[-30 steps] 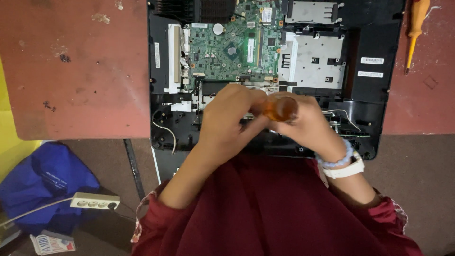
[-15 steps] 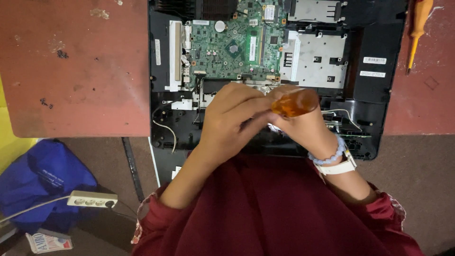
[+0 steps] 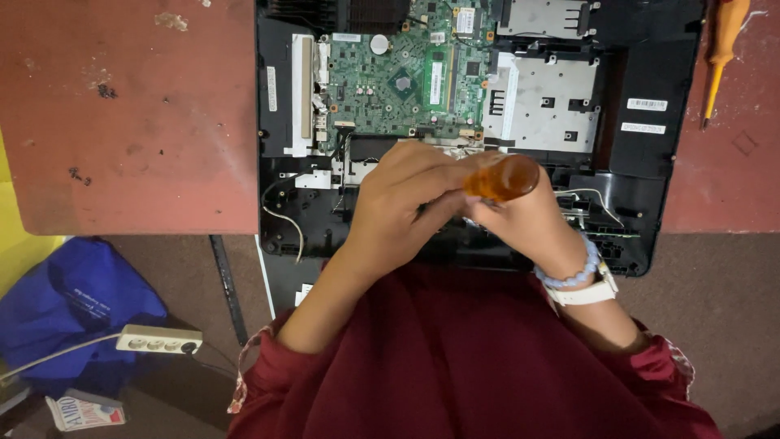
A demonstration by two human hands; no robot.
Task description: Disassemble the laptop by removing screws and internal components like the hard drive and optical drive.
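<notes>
Our right hand (image 3: 528, 215): grip closed round orange screwdriver handle (image 3: 502, 178). Left hand (image 3: 398, 207) curled beside, contents unclear. We keep driver upright over opened laptop chassis (image 3: 650, 187), pressure steady.

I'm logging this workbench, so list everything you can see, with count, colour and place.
opened laptop chassis: one, black, on table, centre
circuit board: one, green, inside chassis, top
metal plate: one, silver, right of board
screwdriver: one, orange handle, held over chassis
second screwdriver: one, orange-yellow, table's top right
table: one, red-brown
bag: one, blue, floor left
power strip: one, white, by bag
left hand: on handle
right hand: grips handle
</notes>
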